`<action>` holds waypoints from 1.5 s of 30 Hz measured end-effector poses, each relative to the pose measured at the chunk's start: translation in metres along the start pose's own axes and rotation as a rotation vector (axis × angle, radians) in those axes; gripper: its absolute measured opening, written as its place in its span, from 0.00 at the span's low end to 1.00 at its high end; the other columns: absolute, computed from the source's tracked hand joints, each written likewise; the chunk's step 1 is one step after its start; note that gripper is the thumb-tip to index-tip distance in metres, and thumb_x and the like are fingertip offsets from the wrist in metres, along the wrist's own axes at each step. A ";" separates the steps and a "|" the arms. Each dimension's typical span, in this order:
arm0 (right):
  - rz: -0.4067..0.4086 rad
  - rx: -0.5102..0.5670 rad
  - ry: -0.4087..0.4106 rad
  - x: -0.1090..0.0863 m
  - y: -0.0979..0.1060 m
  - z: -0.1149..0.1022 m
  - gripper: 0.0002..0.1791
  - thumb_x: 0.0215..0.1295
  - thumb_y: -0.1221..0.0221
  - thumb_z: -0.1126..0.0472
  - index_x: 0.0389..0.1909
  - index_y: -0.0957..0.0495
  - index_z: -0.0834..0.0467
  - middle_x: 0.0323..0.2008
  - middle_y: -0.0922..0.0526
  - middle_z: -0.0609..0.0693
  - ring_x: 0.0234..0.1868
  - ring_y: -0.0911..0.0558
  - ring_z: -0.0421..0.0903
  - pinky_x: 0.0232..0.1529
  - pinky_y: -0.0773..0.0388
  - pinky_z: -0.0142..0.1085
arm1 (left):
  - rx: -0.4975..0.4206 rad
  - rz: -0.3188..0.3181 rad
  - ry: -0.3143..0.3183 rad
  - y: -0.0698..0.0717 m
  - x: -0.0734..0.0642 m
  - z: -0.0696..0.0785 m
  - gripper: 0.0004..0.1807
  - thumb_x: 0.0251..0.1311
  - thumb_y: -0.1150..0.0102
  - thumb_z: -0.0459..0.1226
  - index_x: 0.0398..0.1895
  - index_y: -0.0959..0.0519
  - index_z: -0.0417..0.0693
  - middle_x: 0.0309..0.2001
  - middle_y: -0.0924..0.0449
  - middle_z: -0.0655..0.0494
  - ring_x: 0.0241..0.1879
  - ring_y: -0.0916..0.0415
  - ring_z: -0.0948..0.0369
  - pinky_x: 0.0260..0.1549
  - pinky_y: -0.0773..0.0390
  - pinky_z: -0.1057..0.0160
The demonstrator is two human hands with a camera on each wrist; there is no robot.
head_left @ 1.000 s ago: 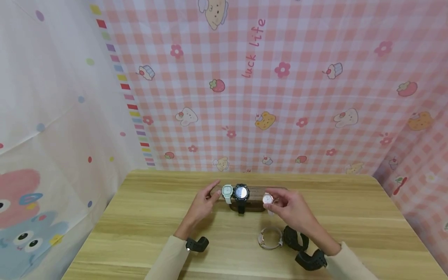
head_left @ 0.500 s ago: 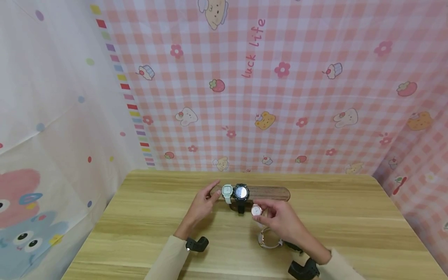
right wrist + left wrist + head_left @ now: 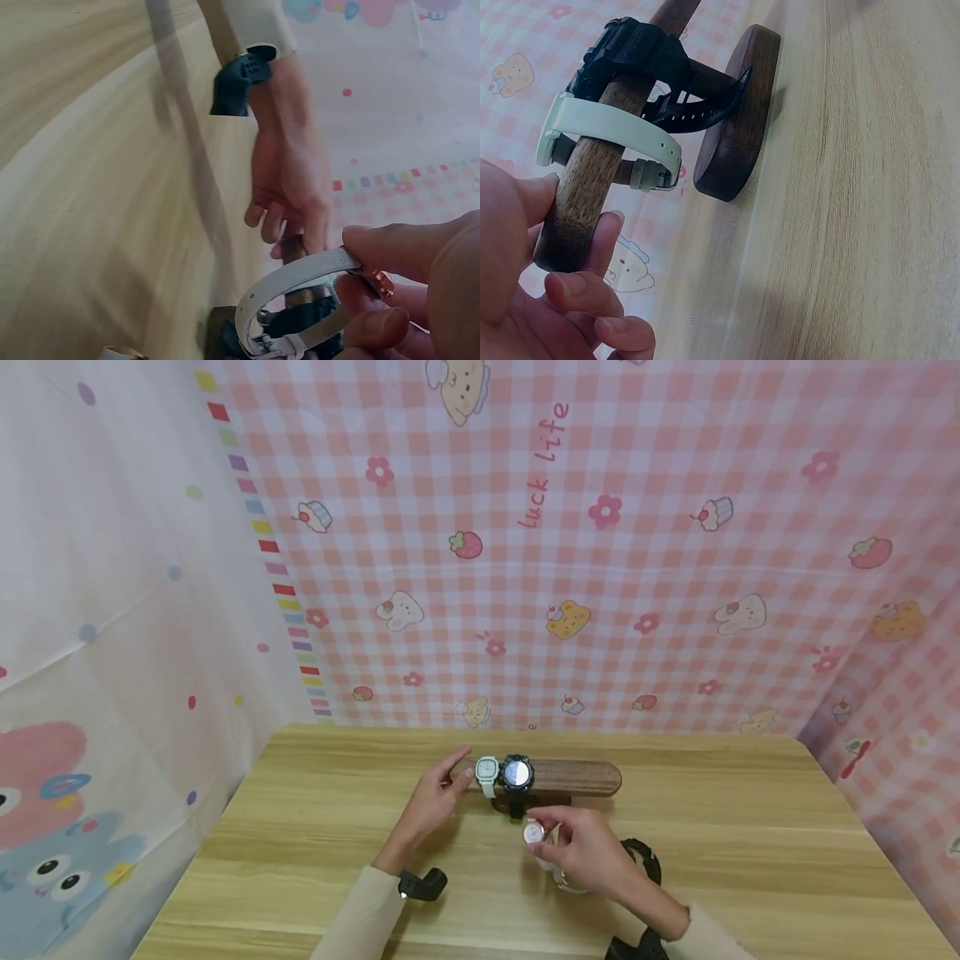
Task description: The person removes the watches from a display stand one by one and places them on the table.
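My left hand grips the left end of the wooden bar of a T-shaped watch stand. A pale mint watch is looped round the bar beside those fingers, and a black sports watch sits right next to it. In front of the stand, my right hand pinches a white-strapped watch by its rose-gold case. Its strap is buckled into a loop, which hangs free. The round white dial faces up in the head view.
On the table, another light-strapped watch lies partly hidden under my right hand. A black watch lies to its right, partly behind the forearm. The stand's dark base rests on the table. A checked cloth hangs behind.
My right hand has brought the white-strapped watch from the stand's bar leftward and toward me, uncovering the bar's right part. My left hand keeps its grip in place.
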State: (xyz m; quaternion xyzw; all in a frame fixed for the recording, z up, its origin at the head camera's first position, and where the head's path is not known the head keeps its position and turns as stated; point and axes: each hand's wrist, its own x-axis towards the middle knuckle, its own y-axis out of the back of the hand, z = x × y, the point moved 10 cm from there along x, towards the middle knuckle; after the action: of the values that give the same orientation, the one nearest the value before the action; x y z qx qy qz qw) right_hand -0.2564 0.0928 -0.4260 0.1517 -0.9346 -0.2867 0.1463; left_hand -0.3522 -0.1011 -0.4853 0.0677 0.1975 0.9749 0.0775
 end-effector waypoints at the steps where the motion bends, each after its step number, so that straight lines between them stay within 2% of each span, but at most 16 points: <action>1: -0.004 -0.001 -0.006 0.000 -0.002 0.001 0.19 0.57 0.30 0.65 0.49 0.17 0.64 0.31 0.16 0.46 0.16 0.33 0.31 0.14 0.38 0.26 | -0.001 0.000 0.000 0.000 0.000 0.000 0.26 0.72 0.46 0.42 0.72 0.32 0.55 0.27 0.28 0.52 0.26 0.33 0.61 0.22 0.32 0.68; 11: -0.040 -0.010 -0.029 0.000 -0.020 0.012 0.22 0.54 0.30 0.69 0.52 0.18 0.66 0.32 0.15 0.47 0.18 0.30 0.33 0.15 0.34 0.27 | 0.002 0.004 0.005 0.000 0.000 -0.001 0.25 0.72 0.46 0.42 0.72 0.32 0.60 0.26 0.30 0.55 0.26 0.33 0.61 0.23 0.32 0.68; 18: -0.043 -0.029 -0.008 0.001 -0.031 0.019 0.22 0.54 0.30 0.68 0.51 0.19 0.68 0.32 0.16 0.48 0.21 0.28 0.32 0.18 0.30 0.28 | -0.002 0.004 0.003 0.000 0.000 -0.001 0.26 0.72 0.46 0.42 0.72 0.32 0.55 0.26 0.30 0.55 0.26 0.33 0.61 0.24 0.31 0.67; 23: -0.044 -0.040 0.001 0.001 -0.038 0.021 0.22 0.53 0.30 0.69 0.51 0.19 0.70 0.31 0.16 0.49 0.24 0.26 0.32 0.23 0.26 0.28 | 0.002 0.009 -0.005 0.000 0.000 -0.001 0.25 0.72 0.46 0.41 0.71 0.31 0.56 0.26 0.30 0.56 0.25 0.33 0.62 0.24 0.31 0.68; 27: -0.058 -0.042 -0.015 0.000 -0.043 0.023 0.23 0.53 0.30 0.69 0.51 0.20 0.71 0.32 0.16 0.51 0.25 0.25 0.33 0.25 0.24 0.28 | -0.001 0.009 -0.009 0.000 0.000 -0.001 0.25 0.72 0.46 0.41 0.71 0.31 0.58 0.26 0.31 0.56 0.25 0.34 0.62 0.23 0.32 0.68; 31: -0.064 -0.060 -0.038 -0.001 -0.046 0.026 0.23 0.54 0.30 0.69 0.52 0.20 0.71 0.33 0.15 0.51 0.26 0.23 0.34 0.27 0.23 0.27 | 0.000 0.006 -0.008 0.000 0.000 -0.001 0.26 0.72 0.46 0.41 0.72 0.32 0.55 0.27 0.30 0.55 0.26 0.33 0.62 0.23 0.31 0.68; 34: -0.056 -0.080 -0.047 -0.001 -0.049 0.027 0.23 0.53 0.30 0.69 0.51 0.19 0.70 0.33 0.14 0.51 0.28 0.22 0.34 0.29 0.23 0.27 | -0.001 0.008 -0.008 0.000 0.000 0.000 0.26 0.72 0.46 0.41 0.72 0.32 0.51 0.27 0.29 0.54 0.26 0.32 0.61 0.24 0.31 0.68; 45: -0.015 -0.119 -0.023 0.000 -0.056 0.026 0.19 0.50 0.29 0.71 0.45 0.17 0.70 0.28 0.15 0.50 0.28 0.23 0.34 0.31 0.24 0.29 | -0.015 0.008 -0.028 0.000 0.000 0.000 0.26 0.72 0.45 0.42 0.71 0.31 0.51 0.27 0.27 0.52 0.26 0.31 0.61 0.22 0.31 0.67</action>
State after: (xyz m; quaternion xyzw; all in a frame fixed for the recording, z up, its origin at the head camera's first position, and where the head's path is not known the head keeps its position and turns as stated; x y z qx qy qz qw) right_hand -0.2549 0.0612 -0.4786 0.1465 -0.9164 -0.3444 0.1422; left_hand -0.3521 -0.1007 -0.4850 0.0817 0.1888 0.9756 0.0767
